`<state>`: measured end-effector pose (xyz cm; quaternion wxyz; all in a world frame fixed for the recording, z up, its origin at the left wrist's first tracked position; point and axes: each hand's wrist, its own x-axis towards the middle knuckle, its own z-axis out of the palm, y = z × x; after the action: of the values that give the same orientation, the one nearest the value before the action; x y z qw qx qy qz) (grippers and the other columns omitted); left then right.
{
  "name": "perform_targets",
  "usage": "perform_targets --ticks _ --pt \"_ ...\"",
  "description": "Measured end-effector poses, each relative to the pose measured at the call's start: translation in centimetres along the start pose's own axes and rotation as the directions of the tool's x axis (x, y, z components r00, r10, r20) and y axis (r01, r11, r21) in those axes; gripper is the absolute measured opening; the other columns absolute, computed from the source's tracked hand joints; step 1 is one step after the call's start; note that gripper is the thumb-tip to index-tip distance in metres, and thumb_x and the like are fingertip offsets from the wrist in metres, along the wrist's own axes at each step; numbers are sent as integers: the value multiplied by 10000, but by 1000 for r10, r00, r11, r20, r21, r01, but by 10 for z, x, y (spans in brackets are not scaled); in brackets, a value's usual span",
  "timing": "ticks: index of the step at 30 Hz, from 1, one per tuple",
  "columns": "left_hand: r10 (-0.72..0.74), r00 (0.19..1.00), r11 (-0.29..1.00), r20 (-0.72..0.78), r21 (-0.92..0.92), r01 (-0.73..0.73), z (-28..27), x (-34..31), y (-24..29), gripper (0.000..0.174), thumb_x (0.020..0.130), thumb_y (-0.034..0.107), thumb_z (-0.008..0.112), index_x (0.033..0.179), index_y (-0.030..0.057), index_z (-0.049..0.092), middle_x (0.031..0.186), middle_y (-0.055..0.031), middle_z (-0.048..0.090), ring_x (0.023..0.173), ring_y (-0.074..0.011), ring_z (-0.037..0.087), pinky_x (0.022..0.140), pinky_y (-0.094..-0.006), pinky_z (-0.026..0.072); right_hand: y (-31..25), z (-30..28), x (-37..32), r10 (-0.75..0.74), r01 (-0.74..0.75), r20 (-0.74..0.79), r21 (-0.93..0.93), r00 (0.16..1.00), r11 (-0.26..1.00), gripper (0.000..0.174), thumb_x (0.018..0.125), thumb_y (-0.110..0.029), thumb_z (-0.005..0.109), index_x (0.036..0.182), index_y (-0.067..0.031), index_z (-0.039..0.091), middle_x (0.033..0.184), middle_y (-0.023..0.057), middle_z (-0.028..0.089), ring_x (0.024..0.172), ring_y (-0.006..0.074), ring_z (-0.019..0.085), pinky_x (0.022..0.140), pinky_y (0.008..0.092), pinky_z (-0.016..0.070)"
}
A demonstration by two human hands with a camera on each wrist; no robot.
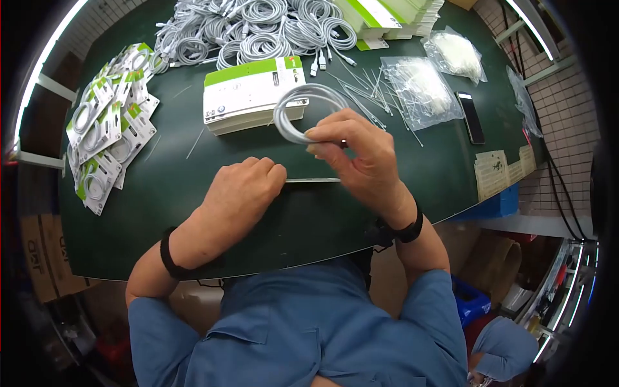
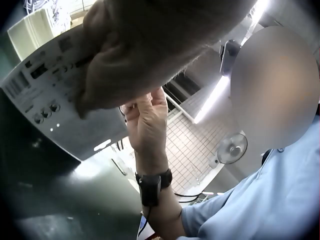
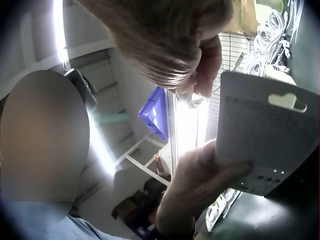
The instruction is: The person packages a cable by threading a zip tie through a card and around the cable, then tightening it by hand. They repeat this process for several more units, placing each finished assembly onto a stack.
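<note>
My left hand (image 1: 248, 187) grips a flat card seen edge-on (image 1: 313, 180) in the head view; the left wrist view shows the card's printed face (image 2: 65, 125), with the left hand (image 2: 135, 50) across its upper part. The right hand (image 1: 366, 158) pinches a coiled grey-white cable (image 1: 282, 119) between thumb and fingers, raised over the table. In the right wrist view the card (image 3: 265, 130), with a hanging slot, stands upright in the left hand (image 3: 192, 182), below the right hand (image 3: 175, 45). A stack of cards (image 1: 248, 97) lies behind the coil.
Packed cable cards (image 1: 97, 135) lie in a pile at the left. Coiled cables (image 1: 258, 32) heap at the back, beside more cards (image 1: 387, 16). Right of centre are loose ties (image 1: 367, 93), plastic bags (image 1: 419, 90) and a phone (image 1: 471, 118).
</note>
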<state>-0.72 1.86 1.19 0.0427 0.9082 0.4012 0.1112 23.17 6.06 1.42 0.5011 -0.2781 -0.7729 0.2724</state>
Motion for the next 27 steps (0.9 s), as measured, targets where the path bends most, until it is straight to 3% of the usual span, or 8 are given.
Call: perform_targets --ticks 4,10,14,18,20,21,25,27 --pt "-11 999 999 -45 -36 10 8 7 2 72 880 87 653 899 45 598 878 -87 649 818 -279 696 656 -417 579 -6 9 -7 -32 53 122 -169 992 984 177 908 55 780 1071 3 731 995 128 739 807 171 728 677 285 567" --pt "-12 998 996 -65 -88 6 11 16 1 131 853 57 699 964 26 636 912 -81 663 838 -289 704 682 -393 596 14 23 -30 59 -61 -29 -51 998 997 203 889 58 804 1067 -13 737 999 114 745 790 175 714 661 292 565" --pt "140 849 961 -510 -135 -240 7 11 6 258 823 51 783 1057 17 679 976 -105 680 885 -291 708 722 -351 607 19 26 -33 42 -43 -107 -5 993 999 218 879 63 814 1069 -14 738 999 115 745 788 174 708 654 288 565" --pt "-91 880 825 -467 -531 -196 11 -33 35 381 843 28 834 1191 1 681 1059 -120 697 947 -266 708 778 -337 612 20 25 -32 19 -21 -115 -20 993 1000 227 874 66 816 1071 -15 739 984 114 746 792 176 713 655 283 570" --pt "-453 889 109 66 -986 128 21 -38 52 359 932 109 787 1246 -9 657 1063 -117 705 970 -243 707 786 -345 610 20 24 -32 13 -15 -99 -14 995 1000 228 872 68 816 1071 -16 739 977 113 746 793 178 717 656 283 573" --pt "-434 815 -333 383 -909 250 21 -37 56 358 977 149 763 1273 -14 645 1066 -116 709 981 -231 706 789 -349 609 21 23 -32 -20 18 -83 -21 996 1000 235 871 68 814 1075 -20 740 965 114 746 792 184 721 656 283 575" --pt "-269 727 -795 632 -572 203 15 -32 33 370 1055 198 631 1350 -24 598 1073 -97 713 980 -209 706 780 -341 603 19 23 -36 -112 112 -18 -18 994 994 248 859 72 810 1075 -30 746 933 119 744 788 208 736 654 290 585" --pt "-285 717 -787 636 -583 203 21 -32 33 365 1065 210 602 1348 -20 598 1074 -103 714 971 -210 707 773 -339 600 16 23 -37 -177 177 43 11 983 984 250 842 77 809 1059 -33 752 913 126 740 783 236 748 654 302 595"
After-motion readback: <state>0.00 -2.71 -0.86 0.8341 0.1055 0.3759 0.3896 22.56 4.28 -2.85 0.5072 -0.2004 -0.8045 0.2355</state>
